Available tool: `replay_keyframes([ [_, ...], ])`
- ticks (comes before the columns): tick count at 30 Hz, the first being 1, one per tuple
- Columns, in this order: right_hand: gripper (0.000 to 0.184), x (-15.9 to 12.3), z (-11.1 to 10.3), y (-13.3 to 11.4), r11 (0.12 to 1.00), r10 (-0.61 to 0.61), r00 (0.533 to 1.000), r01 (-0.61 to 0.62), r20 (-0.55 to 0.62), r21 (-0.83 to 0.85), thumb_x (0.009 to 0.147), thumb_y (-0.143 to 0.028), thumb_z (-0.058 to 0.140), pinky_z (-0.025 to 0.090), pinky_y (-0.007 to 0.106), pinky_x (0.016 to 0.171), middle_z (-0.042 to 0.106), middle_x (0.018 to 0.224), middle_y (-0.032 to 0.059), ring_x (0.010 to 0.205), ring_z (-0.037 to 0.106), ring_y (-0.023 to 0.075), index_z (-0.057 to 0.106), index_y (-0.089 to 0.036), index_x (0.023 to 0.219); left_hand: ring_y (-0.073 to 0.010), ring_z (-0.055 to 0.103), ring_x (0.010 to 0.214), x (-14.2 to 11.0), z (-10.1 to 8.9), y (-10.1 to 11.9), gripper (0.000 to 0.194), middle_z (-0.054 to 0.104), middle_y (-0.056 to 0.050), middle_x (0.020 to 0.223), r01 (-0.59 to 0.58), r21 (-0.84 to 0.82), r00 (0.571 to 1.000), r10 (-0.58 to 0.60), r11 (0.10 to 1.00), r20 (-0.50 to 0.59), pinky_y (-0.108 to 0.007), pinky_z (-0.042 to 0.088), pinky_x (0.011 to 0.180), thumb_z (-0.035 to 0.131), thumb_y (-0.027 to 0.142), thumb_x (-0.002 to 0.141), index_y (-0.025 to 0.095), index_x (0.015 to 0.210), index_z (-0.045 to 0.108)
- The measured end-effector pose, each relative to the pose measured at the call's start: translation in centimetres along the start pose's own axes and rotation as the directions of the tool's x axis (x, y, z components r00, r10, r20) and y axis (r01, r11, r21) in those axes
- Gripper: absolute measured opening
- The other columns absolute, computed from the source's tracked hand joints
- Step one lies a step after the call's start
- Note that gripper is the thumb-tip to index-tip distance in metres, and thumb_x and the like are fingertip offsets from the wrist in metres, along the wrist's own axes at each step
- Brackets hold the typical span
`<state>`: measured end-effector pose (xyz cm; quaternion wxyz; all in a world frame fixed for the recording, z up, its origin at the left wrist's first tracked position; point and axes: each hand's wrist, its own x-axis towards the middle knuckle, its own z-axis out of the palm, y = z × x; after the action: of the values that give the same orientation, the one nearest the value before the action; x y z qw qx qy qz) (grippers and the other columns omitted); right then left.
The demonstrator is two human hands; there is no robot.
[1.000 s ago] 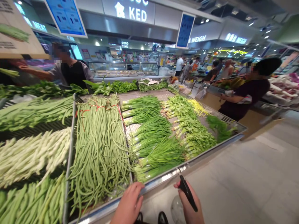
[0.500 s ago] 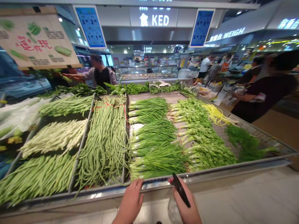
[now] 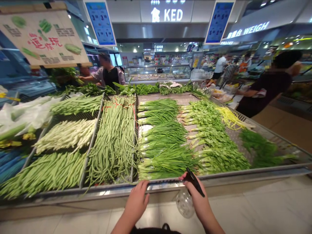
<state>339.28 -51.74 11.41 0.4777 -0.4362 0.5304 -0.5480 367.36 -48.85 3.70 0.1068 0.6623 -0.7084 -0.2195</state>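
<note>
My left hand [image 3: 136,201] rests its fingertips on the steel rim of the produce display [image 3: 158,185] and holds nothing. My right hand [image 3: 197,198] grips a slim black object [image 3: 194,182], maybe a phone seen edge-on, just above the rim. A clear plastic bag [image 3: 184,203] hangs below that hand, apparently held with the black object. Nearest both hands lie bundled spring onions [image 3: 165,162]. To their left is a heap of long green beans [image 3: 112,146], and coriander bunches [image 3: 212,156] lie to their right.
Other leafy greens and bagged produce fill the display. A person [image 3: 109,73] reaches across its far side, and another person [image 3: 268,87] stands at its right. A tiled floor [image 3: 268,204] lies along the near edge. Shoppers and a glass counter [image 3: 157,73] stand beyond.
My view has swung and levelled, showing more of the display. My right hand has risen with the black object, and more of the plastic bag shows. The right-hand person has shifted.
</note>
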Motion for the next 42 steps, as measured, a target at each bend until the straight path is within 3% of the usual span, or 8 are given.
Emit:
replay_keyframes([
  [3,0.017,0.1,-0.2,-0.6,0.988,-0.093,0.995,0.088,-0.035,-0.128,0.083,-0.038,0.069,0.053,0.033,0.086,0.078,0.085,0.0034,0.089,0.073,0.0257,0.075,-0.023,0.085,-0.0245,0.057,0.141,0.1,0.0,0.1,0.057,0.060,-0.010,0.154,0.003,0.021,1.000,-0.003,1.000,0.001,-0.041,0.045,0.118,0.049,0.020,0.089,0.026,0.146,0.055],
  [7,0.026,0.6,-0.3,-0.8,0.977,-0.136,0.989,0.124,-0.058,-0.173,0.084,-0.039,0.067,0.052,0.036,0.098,0.081,0.104,0.0074,0.106,0.073,0.0293,0.079,-0.022,0.100,-0.0254,0.056,0.143,0.2,0.2,0.3,0.058,0.059,-0.011,0.155,0.017,0.045,1.000,-0.017,0.999,0.007,-0.043,0.044,0.118,0.048,0.020,0.090,0.025,0.147,0.055],
  [16,0.017,0.2,2.0,-1.5,0.949,-0.118,0.976,0.165,0.181,-0.269,0.085,-0.036,0.061,0.054,0.031,0.074,0.075,0.082,0.0037,0.082,0.072,0.0256,0.072,-0.023,0.087,-0.0233,0.052,0.146,0.4,0.0,1.1,0.059,0.057,-0.010,0.157,0.072,0.146,0.995,-0.082,0.987,0.059,-0.040,0.040,0.121,0.047,0.018,0.090,0.024,0.149,0.053],
  [19,0.025,0.1,2.0,-1.3,0.953,-0.122,0.984,0.152,0.126,-0.264,0.084,-0.036,0.062,0.055,0.032,0.078,0.078,0.092,0.0060,0.089,0.074,0.0276,0.076,-0.022,0.100,-0.0226,0.052,0.145,0.4,0.0,1.2,0.058,0.057,-0.010,0.157,0.081,0.148,0.994,-0.091,0.986,0.056,-0.039,0.040,0.120,0.046,0.017,0.091,0.025,0.148,0.053],
  [29,0.030,3.7,-2.2,-0.7,0.954,-0.141,0.988,0.120,-0.059,-0.276,0.079,-0.039,0.065,0.055,0.036,0.088,0.079,0.094,0.0058,0.095,0.073,0.0294,0.076,-0.023,0.100,-0.0241,0.051,0.146,0.4,0.8,1.2,0.060,0.055,-0.010,0.158,0.100,0.144,0.994,-0.106,0.985,0.032,-0.041,0.040,0.120,0.045,0.016,0.090,0.024,0.149,0.051],
  [34,0.021,2.8,-0.7,-1.6,0.952,-0.156,0.984,0.173,0.086,-0.252,0.080,-0.037,0.061,0.055,0.035,0.085,0.080,0.092,0.0060,0.093,0.074,0.0290,0.075,-0.024,0.088,-0.0234,0.051,0.146,0.3,0.9,1.3,0.060,0.056,-0.010,0.157,0.114,0.143,0.993,-0.119,0.983,0.025,-0.040,0.040,0.120,0.046,0.016,0.090,0.025,0.149,0.052],
  [39,0.027,0.6,2.2,-1.9,0.957,-0.122,0.965,0.176,0.230,-0.229,0.083,-0.033,0.061,0.058,0.033,0.086,0.081,0.097,0.0075,0.098,0.076,0.0293,0.079,-0.022,0.101,-0.0218,0.049,0.149,0.0,0.9,1.6,0.061,0.053,-0.009,0.161,0.134,0.136,0.990,-0.137,0.982,0.014,-0.037,0.039,0.122,0.046,0.018,0.089,0.025,0.150,0.052],
  [42,0.030,-0.5,2.8,-1.9,0.946,-0.199,0.938,0.260,0.285,-0.196,0.082,-0.027,0.062,0.058,0.033,0.094,0.080,0.105,0.0084,0.102,0.076,0.0278,0.079,-0.023,0.106,-0.0231,0.044,0.153,-0.2,0.9,1.8,0.065,0.048,-0.010,0.166,0.151,0.140,0.986,-0.159,0.979,0.047,-0.039,0.038,0.124,0.047,0.019,0.088,0.024,0.153,0.051],
])
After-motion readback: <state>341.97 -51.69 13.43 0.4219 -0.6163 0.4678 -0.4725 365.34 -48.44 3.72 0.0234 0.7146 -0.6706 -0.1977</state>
